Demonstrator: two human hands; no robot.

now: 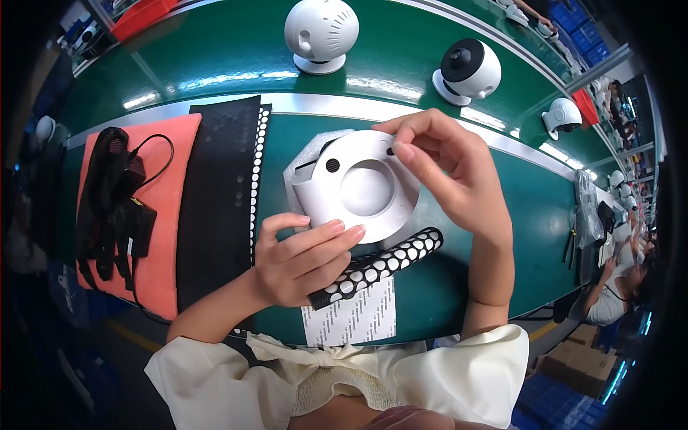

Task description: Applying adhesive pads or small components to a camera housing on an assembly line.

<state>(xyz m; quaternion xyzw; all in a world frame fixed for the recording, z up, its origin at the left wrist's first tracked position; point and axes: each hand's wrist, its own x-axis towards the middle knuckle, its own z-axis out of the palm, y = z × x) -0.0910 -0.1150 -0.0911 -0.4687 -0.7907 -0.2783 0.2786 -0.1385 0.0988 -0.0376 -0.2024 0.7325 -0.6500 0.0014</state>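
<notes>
A white ring-shaped plastic part (330,201) with a round recess in its middle is tilted up in front of me. My left hand (304,258) grips its lower left edge, fingertips on the face. At its upper right edge, my right hand (451,165) pinches a small black round pad (390,151) against the face. Another black pad (332,165) sits on the upper left of the ring. Just below the ring lies a curled black strip with white dots (380,266), partly behind my left fingers; whether they also hold it I cannot tell.
Bubble wrap (295,175) lies behind the ring, printed white paper (355,315) below the strip. To the left are a black sheet (218,179) and a pink foam mat (168,215) with cables and adapters. White ball-shaped cameras (322,32) stand along the far green belt.
</notes>
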